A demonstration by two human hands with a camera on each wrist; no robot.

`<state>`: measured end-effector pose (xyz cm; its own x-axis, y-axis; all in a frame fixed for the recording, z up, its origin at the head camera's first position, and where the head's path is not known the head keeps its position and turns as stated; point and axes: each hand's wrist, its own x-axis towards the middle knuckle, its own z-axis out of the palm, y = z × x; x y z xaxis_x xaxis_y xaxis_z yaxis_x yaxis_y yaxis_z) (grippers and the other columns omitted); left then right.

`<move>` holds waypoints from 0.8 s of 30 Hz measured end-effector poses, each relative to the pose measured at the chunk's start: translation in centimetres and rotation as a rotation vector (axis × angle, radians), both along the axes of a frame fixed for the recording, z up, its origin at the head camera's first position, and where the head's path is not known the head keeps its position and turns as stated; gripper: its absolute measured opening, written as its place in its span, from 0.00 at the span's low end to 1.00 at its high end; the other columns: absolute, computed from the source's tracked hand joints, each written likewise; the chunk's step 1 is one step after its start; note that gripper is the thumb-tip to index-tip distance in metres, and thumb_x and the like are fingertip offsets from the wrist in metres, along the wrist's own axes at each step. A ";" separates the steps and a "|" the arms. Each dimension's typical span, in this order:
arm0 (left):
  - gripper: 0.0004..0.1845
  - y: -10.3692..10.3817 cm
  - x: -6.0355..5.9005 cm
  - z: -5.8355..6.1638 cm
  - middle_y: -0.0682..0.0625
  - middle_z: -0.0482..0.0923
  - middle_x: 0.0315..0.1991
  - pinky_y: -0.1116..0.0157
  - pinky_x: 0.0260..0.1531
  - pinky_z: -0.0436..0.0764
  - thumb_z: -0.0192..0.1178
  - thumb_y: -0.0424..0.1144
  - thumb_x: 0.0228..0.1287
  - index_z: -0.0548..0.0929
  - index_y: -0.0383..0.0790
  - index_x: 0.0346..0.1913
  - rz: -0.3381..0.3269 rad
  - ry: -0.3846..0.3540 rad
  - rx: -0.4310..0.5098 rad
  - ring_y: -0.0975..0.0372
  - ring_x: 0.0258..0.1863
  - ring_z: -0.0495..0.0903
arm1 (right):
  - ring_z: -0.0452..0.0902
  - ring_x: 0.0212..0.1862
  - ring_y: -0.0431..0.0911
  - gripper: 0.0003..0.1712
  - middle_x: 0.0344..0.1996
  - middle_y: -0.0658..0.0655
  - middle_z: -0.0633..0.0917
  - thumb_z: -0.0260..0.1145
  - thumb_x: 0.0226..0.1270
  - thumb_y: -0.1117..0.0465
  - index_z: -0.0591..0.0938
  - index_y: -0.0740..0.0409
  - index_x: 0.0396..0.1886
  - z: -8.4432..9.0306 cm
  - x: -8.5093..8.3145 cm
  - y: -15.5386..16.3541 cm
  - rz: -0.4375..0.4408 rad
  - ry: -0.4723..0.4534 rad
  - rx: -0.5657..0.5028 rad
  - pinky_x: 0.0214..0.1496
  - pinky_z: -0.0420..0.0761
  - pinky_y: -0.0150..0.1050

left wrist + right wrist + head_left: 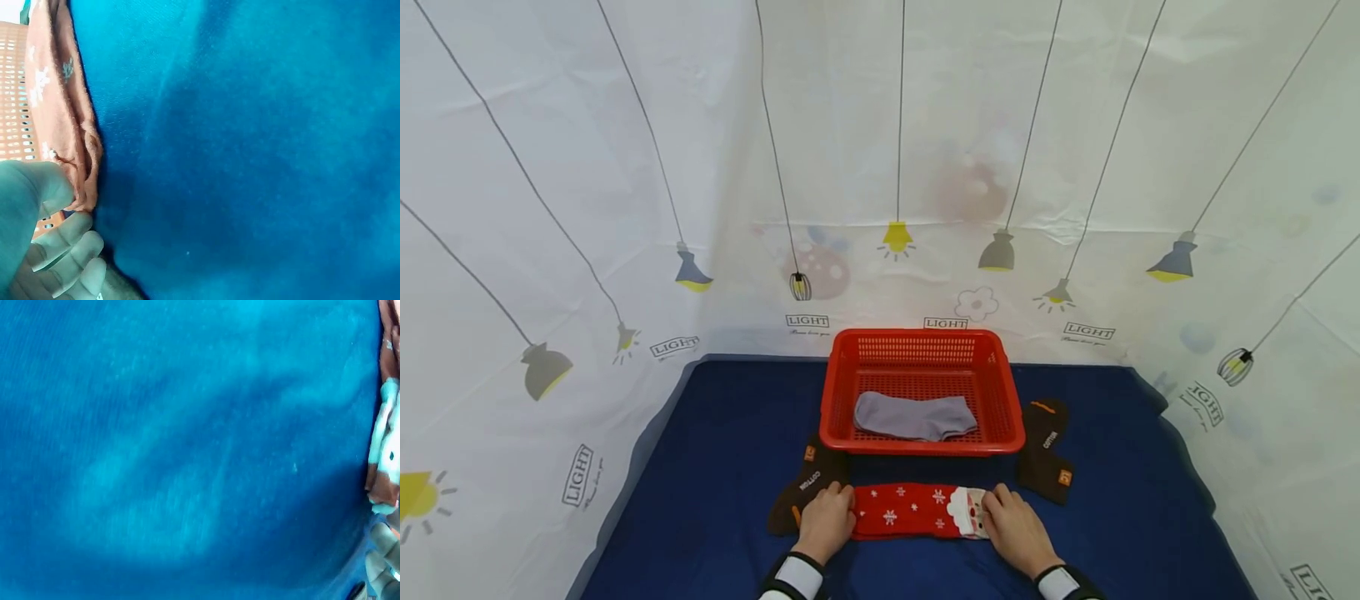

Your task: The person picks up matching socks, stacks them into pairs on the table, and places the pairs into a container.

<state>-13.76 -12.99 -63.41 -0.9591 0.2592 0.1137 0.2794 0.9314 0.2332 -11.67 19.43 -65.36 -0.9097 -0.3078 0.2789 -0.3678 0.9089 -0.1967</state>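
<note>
Fabric is being held out between two hands in front of the red basket (pixel 917 447): a red sock (pixel 902 511) with white snowflakes is lying roughly parallel to the basket's near rim. Whether it is resting on the cloth-covered bench (pixel 730 433) or being lifted slightly cannot be told.

By the left hand (pixel 827 521), in front of the basket's left corner, the plain red end is being pinched between thumb and curled fingers. By the right hand (pixel 1018 533), in front of the basket's right corner, the end with the bearded face is being gripped with bent fingers; how tightly cannot be told. Layers are being shown along the sock's edge; whether a second sock is being held beneath is unclear.

A pinch through every layer is probably being called for, since a loose one could be left trailing. Level ends and gentle, equal tension are likely being favoured by the soft knit. Care is being needed on the left: a brown sock (pixel 797 496) is lying off the basket's front-left corner, partly covered by the left hand, and could be dragged along. Another brown sock (pixel 1045 450) is lying just beside the basket's right wall; a grey sock bundle (pixel 910 415) is being contained inside.
</note>
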 end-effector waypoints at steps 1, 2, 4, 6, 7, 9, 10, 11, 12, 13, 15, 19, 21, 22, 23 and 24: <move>0.10 -0.1 0.1 0.0 0.50 0.69 0.23 0.63 0.15 0.67 0.64 0.35 0.42 0.71 0.47 0.22 -0.008 0.022 -0.011 0.58 0.19 0.69 | 0.62 0.23 0.39 0.11 0.25 0.45 0.66 0.69 0.51 0.59 0.73 0.47 0.26 0.0 0.0 0.1 -0.004 0.015 0.007 0.22 0.62 0.32; 0.09 -0.1 0.2 -0.1 0.50 0.70 0.23 0.63 0.15 0.67 0.65 0.36 0.43 0.72 0.47 0.23 -0.014 0.046 -0.022 0.58 0.19 0.70 | 0.62 0.23 0.40 0.11 0.25 0.45 0.66 0.69 0.51 0.60 0.73 0.47 0.26 -0.1 -0.1 0.2 -0.009 0.027 0.011 0.22 0.62 0.32; 0.08 -0.2 0.4 -0.2 0.49 0.70 0.24 0.63 0.15 0.68 0.65 0.37 0.43 0.75 0.46 0.26 -0.028 0.078 -0.040 0.58 0.19 0.70 | 0.63 0.24 0.40 0.11 0.25 0.46 0.67 0.68 0.52 0.60 0.73 0.48 0.26 -0.1 -0.1 0.2 -0.020 0.029 0.026 0.22 0.63 0.33; 0.10 -0.2 0.6 -0.3 0.49 0.71 0.25 0.63 0.15 0.68 0.66 0.39 0.43 0.77 0.46 0.29 -0.037 0.090 -0.059 0.58 0.19 0.70 | 0.64 0.25 0.41 0.09 0.26 0.47 0.68 0.68 0.53 0.59 0.74 0.48 0.28 0.0 -0.2 0.3 -0.026 0.013 0.030 0.23 0.65 0.34; 0.10 -0.2 0.7 -0.3 0.49 0.71 0.25 0.63 0.15 0.68 0.67 0.40 0.43 0.78 0.46 0.31 -0.040 0.093 -0.066 0.58 0.20 0.70 | 0.65 0.25 0.41 0.09 0.27 0.47 0.69 0.68 0.52 0.59 0.75 0.49 0.29 0.0 -0.2 0.3 -0.030 -0.001 0.027 0.24 0.66 0.34; 0.12 -0.2 0.8 -0.3 0.49 0.71 0.26 0.64 0.16 0.68 0.68 0.41 0.43 0.79 0.47 0.33 -0.041 0.081 -0.072 0.58 0.20 0.70 | 0.66 0.26 0.42 0.10 0.28 0.48 0.71 0.69 0.51 0.58 0.76 0.49 0.32 0.1 -0.3 0.2 -0.034 -0.029 0.016 0.26 0.68 0.36; 0.13 -0.1 0.9 -0.3 0.49 0.71 0.26 0.64 0.16 0.68 0.68 0.42 0.42 0.79 0.47 0.34 -0.042 0.077 -0.074 0.58 0.20 0.70 | 0.67 0.27 0.42 0.12 0.29 0.49 0.71 0.69 0.51 0.58 0.76 0.50 0.34 0.1 -0.3 0.2 -0.035 -0.040 0.011 0.27 0.69 0.36; 0.13 -0.1 0.9 -0.2 0.50 0.71 0.26 0.64 0.16 0.68 0.69 0.42 0.42 0.80 0.47 0.34 -0.044 0.078 -0.078 0.58 0.20 0.70 | 0.67 0.28 0.42 0.13 0.29 0.49 0.71 0.70 0.50 0.58 0.77 0.50 0.35 0.1 -0.3 0.2 -0.035 -0.046 0.006 0.27 0.70 0.37; 0.14 0.0 0.9 -0.2 0.50 0.71 0.26 0.64 0.17 0.69 0.69 0.42 0.42 0.80 0.47 0.34 -0.045 0.077 -0.083 0.58 0.21 0.70 | 0.67 0.28 0.42 0.14 0.29 0.49 0.71 0.71 0.49 0.58 0.77 0.50 0.36 0.2 -0.4 0.2 -0.035 -0.047 -0.001 0.27 0.70 0.37; 0.14 0.1 0.9 -0.1 0.50 0.71 0.26 0.64 0.17 0.69 0.70 0.43 0.41 0.80 0.47 0.34 -0.047 0.077 -0.088 0.58 0.21 0.70 | 0.67 0.28 0.43 0.15 0.29 0.50 0.71 0.71 0.47 0.58 0.77 0.50 0.36 0.2 -0.4 0.2 -0.034 -0.046 -0.007 0.27 0.70 0.37; 0.15 0.2 0.9 0.0 0.50 0.71 0.26 0.63 0.18 0.70 0.70 0.43 0.41 0.80 0.46 0.34 -0.049 0.077 -0.098 0.58 0.22 0.71 | 0.67 0.27 0.42 0.16 0.28 0.50 0.71 0.72 0.46 0.58 0.77 0.51 0.36 0.1 -0.4 0.1 -0.030 -0.040 -0.016 0.26 0.69 0.37; 0.15 0.4 0.9 0.1 0.49 0.72 0.27 0.62 0.20 0.72 0.70 0.44 0.40 0.80 0.45 0.33 -0.045 0.067 -0.122 0.57 0.23 0.72 | 0.65 0.26 0.42 0.17 0.27 0.50 0.70 0.72 0.45 0.57 0.77 0.52 0.35 0.1 -0.5 -0.2 -0.027 -0.062 -0.021 0.26 0.68 0.36; 0.15 0.5 0.9 0.2 0.49 0.72 0.27 0.62 0.20 0.72 0.70 0.44 0.40 0.80 0.45 0.33 -0.040 0.054 -0.132 0.57 0.24 0.72 | 0.65 0.26 0.42 0.17 0.27 0.51 0.70 0.72 0.45 0.57 0.76 0.53 0.35 0.1 -0.5 -0.4 -0.025 -0.088 -0.020 0.26 0.68 0.37; 0.15 0.5 0.9 0.2 0.49 0.71 0.27 0.61 0.21 0.72 0.70 0.44 0.40 0.80 0.44 0.32 -0.039 0.046 -0.133 0.57 0.24 0.72 | 0.65 0.26 0.42 0.17 0.27 0.51 0.70 0.72 0.45 0.57 0.76 0.53 0.35 0.2 -0.4 -0.5 -0.027 -0.102 -0.019 0.26 0.69 0.37; 0.15 0.6 1.0 0.1 0.49 0.71 0.27 0.62 0.21 0.73 0.70 0.44 0.41 0.80 0.44 0.32 -0.038 0.037 -0.134 0.57 0.24 0.72 | 0.65 0.26 0.42 0.16 0.27 0.51 0.70 0.71 0.46 0.57 0.76 0.52 0.35 0.2 -0.4 -0.6 -0.031 -0.121 -0.019 0.27 0.68 0.37; 0.14 0.6 1.0 0.1 0.49 0.71 0.26 0.61 0.21 0.73 0.70 0.44 0.41 0.79 0.43 0.32 -0.037 0.028 -0.130 0.57 0.24 0.72 | 0.65 0.26 0.42 0.16 0.28 0.51 0.69 0.71 0.47 0.57 0.76 0.52 0.35 0.2 -0.4 -0.7 -0.033 -0.138 -0.022 0.26 0.68 0.37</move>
<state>-12.78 -12.37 -63.30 -0.9456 0.3083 0.1039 0.3185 0.9423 0.1028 -12.02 18.74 -65.16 -0.9492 -0.2725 0.1572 -0.3062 0.9148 -0.2635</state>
